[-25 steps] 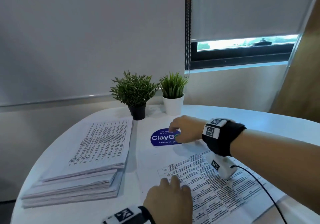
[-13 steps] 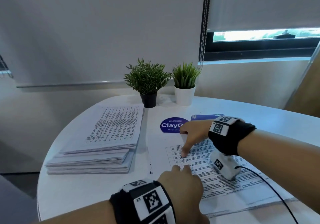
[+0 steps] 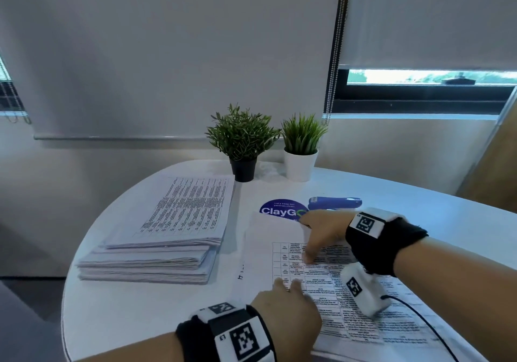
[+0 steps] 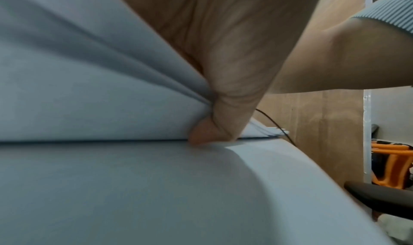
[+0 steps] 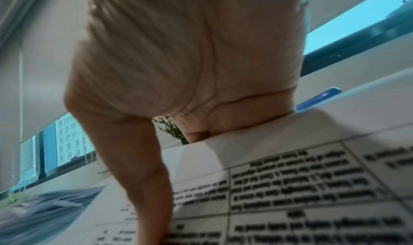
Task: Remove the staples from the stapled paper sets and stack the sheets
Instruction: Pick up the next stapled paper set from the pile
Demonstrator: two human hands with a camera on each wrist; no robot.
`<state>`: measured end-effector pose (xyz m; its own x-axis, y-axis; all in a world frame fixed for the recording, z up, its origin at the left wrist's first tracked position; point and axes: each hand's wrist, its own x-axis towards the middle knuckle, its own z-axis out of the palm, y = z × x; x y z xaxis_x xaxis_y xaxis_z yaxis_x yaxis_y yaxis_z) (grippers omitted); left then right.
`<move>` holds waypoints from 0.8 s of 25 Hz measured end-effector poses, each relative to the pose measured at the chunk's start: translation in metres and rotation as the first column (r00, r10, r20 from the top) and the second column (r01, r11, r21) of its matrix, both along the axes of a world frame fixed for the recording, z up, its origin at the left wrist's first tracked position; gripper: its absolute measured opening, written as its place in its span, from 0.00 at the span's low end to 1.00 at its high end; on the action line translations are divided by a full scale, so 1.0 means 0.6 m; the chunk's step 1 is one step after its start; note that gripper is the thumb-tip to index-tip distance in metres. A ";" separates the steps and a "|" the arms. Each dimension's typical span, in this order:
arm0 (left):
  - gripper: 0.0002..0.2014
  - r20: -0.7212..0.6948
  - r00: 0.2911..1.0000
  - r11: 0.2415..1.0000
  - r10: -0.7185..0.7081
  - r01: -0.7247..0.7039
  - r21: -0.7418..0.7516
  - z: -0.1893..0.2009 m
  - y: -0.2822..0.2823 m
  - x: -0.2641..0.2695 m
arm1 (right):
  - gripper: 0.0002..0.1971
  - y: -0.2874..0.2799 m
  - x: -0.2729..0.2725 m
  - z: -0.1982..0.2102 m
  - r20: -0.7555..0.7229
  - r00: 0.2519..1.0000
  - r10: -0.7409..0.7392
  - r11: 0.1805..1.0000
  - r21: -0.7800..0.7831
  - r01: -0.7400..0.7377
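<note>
Paper first: the white printed sheet set [image 3: 344, 291] lies on the round white table [image 3: 134, 314]. My left hand [image 3: 288, 305] pinches its near edge to anchor it; my right hand [image 3: 321, 233] grips the top sheet's far edge, probably peeling.

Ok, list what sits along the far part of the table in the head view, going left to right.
Paper stack → plant in the black pot → round blue sticker → plant in the white pot → blue stapler.
</note>
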<state>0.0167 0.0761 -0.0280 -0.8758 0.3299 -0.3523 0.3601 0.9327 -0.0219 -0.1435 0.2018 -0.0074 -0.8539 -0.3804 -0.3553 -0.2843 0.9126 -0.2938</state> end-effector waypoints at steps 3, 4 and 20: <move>0.14 -0.062 0.992 0.994 -0.107 0.106 -0.011 0.011 -0.019 -0.013 | 0.18 0.023 0.006 -0.009 0.017 1.000 -0.015 1.000 -0.012 0.015; 0.13 -0.131 0.987 0.996 -0.094 0.094 -0.004 0.017 -0.027 -0.016 | 0.15 0.034 0.010 -0.006 0.003 1.000 -0.015 0.999 -0.033 0.015; 0.11 0.083 0.858 -0.325 0.508 0.101 0.940 0.144 -0.080 0.002 | 0.13 0.069 0.189 0.155 -0.284 0.771 -0.570 0.240 -0.955 -0.174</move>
